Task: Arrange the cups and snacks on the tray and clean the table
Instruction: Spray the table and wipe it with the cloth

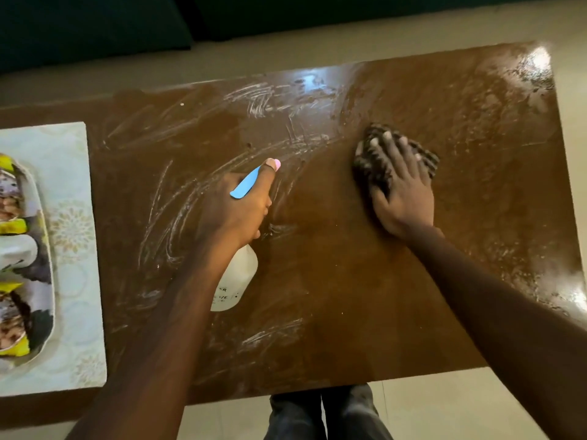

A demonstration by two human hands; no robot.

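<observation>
My left hand [236, 206] grips a white spray bottle [236, 277] with a blue trigger and pink nozzle, held over the middle of the brown table [333, 296]. My right hand [401, 188] presses flat on a dark striped cloth [371, 163] on the table's right half, fingers spread over it. White foamy streaks [263, 103] and wet smears cover much of the tabletop. At the far left, a tray [47, 249] holds snack packets [12, 198] and a white cup [16, 252], only partly in view.
The tray stands on a pale patterned mat [73, 223] at the table's left end. My legs [324, 414] show below the near table edge, on a beige floor [460, 404]. A dark sofa [95, 23] lies beyond the far edge.
</observation>
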